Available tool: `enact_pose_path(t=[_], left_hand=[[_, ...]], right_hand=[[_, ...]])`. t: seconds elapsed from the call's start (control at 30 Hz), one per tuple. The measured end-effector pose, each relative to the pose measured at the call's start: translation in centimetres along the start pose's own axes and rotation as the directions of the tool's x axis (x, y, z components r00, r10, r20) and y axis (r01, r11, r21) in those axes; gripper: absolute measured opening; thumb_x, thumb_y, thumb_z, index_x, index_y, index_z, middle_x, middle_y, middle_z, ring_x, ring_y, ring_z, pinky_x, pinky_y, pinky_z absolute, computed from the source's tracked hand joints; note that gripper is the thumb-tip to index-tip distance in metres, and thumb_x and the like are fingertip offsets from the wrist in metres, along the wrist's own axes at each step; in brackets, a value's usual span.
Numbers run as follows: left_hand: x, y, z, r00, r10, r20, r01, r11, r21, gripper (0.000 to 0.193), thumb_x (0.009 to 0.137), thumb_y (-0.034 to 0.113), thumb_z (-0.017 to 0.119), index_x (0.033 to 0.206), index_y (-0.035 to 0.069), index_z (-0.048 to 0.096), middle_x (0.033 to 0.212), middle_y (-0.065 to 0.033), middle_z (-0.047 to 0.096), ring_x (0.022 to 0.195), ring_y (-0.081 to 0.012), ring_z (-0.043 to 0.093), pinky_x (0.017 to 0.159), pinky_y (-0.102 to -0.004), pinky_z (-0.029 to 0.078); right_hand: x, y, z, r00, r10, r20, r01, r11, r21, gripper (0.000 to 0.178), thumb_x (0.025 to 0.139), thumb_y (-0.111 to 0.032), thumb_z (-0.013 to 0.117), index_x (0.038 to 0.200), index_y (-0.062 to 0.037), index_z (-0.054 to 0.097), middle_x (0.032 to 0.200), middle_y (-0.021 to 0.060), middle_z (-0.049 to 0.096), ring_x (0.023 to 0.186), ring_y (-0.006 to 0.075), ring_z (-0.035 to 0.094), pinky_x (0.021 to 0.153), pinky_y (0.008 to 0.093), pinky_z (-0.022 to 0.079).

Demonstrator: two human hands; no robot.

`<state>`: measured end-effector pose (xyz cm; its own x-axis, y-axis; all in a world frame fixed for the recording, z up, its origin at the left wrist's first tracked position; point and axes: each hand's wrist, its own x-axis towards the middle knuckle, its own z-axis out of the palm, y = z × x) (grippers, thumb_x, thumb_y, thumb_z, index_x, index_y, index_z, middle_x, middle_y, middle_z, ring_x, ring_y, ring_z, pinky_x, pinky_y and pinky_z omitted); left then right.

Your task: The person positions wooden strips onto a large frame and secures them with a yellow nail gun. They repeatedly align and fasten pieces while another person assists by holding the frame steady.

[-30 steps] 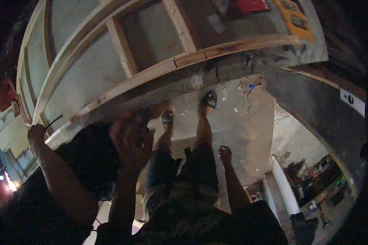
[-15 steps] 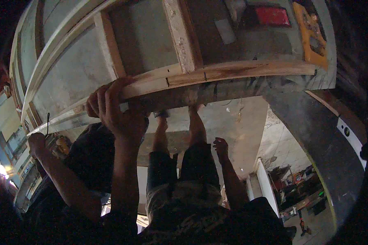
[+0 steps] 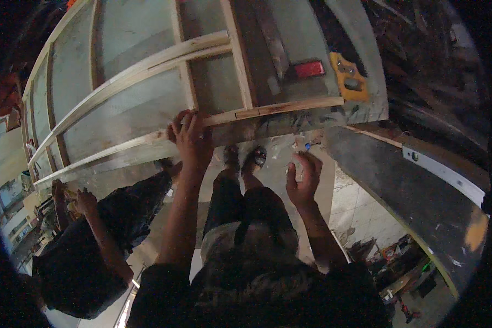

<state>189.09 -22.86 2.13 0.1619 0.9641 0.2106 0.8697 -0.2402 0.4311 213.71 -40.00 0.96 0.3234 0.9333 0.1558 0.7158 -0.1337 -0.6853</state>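
A wooden frame of pale strips (image 3: 246,82) lies on a grey, flat-topped table (image 3: 290,128). My left hand (image 3: 193,141) is closed over the near strip, its fingers curled across the top where a crosspiece meets it. To the right of it, the near strip bears dark marks. My right hand (image 3: 305,177) is raised in front of the table edge, apart from the wood. Its fingers are bent and the thumb stands away from them; I see nothing held. A small blue spot shows just beyond the fingertips.
A yellow-handled saw (image 3: 347,82) and a red rectangular object (image 3: 309,69) lie at the table's right end. On the right, a spirit level (image 3: 443,172) rests along a dark board (image 3: 399,180). At left, a co-worker (image 3: 98,240) bends by the table, hands near its edge.
My view has shifted, showing the table farther off. My right hand has risen toward the table edge. My left hand remains on the near strip. The co-worker's hands are now close together.
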Motion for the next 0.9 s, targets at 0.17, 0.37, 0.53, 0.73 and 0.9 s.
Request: enact_pose_path(t=[0.17,0.37,0.53,0.73,0.9], left_hand=[[-1.0,-2.1,1.8,0.995,0.095,0.010,-0.095,0.994,0.051,0.041,0.076,0.016,0.071,0.115,0.008,0.062,0.122,-0.0139,0.061,0.123,-0.0362,0.048,0.107,-0.0566,0.028],[-0.7,-2.0,0.8,0.973,0.166,0.161,-0.170,0.985,0.014,0.047,0.081,0.023,0.069,0.124,0.007,0.059,0.127,-0.0144,0.058,0.124,-0.0368,0.048,0.107,-0.0580,0.030],[1.8,3.2,-0.2,0.939,0.314,0.138,-0.308,0.949,-0.063,0.035,0.084,0.024,0.066,0.115,0.008,0.061,0.116,-0.0138,0.061,0.114,-0.0340,0.056,0.097,-0.0471,0.044],[3.7,4.5,2.3,0.940,0.296,0.167,-0.297,0.955,-0.021,0.030,0.083,0.025,0.065,0.107,0.007,0.062,0.104,-0.0110,0.064,0.103,-0.0310,0.063,0.087,-0.0455,0.051],[3.1,4.5,2.3,0.941,0.338,0.004,-0.338,0.941,0.008,0.033,0.082,0.029,0.066,0.107,0.007,0.063,0.109,-0.0136,0.063,0.105,-0.0362,0.060,0.091,-0.0480,0.047]], right_hand=[[14.1,-9.7,1.3,0.985,-0.127,0.115,0.161,0.916,-0.367,0.038,0.089,-0.031,0.064,0.112,0.0003,0.063,0.111,0.0223,0.063,0.110,0.0405,0.056,0.097,0.0528,0.042],[18.1,-12.3,4.4,0.917,-0.007,0.398,0.205,0.866,-0.456,0.036,0.087,-0.032,0.062,0.087,0.0030,0.071,0.088,0.0245,0.068,0.091,0.0405,0.066,0.083,0.0525,0.050],[18.5,-10.7,5.3,0.907,-0.028,0.421,0.205,0.901,-0.382,0.035,0.085,-0.032,0.065,0.086,0.0026,0.070,0.086,0.0250,0.067,0.084,0.0405,0.067,0.076,0.0511,0.052],[18.5,-9.8,4.8,0.927,-0.044,0.372,0.189,0.912,-0.365,0.033,0.084,-0.032,0.067,0.086,0.0009,0.070,0.085,0.0222,0.068,0.084,0.0392,0.067,0.076,0.0504,0.053],[20.0,-10.0,4.5,0.856,0.096,0.508,0.090,0.940,-0.329,0.038,0.081,-0.037,0.069,0.086,0.0007,0.070,0.091,0.0224,0.068,0.086,0.0419,0.067,0.078,0.0501,0.054]])
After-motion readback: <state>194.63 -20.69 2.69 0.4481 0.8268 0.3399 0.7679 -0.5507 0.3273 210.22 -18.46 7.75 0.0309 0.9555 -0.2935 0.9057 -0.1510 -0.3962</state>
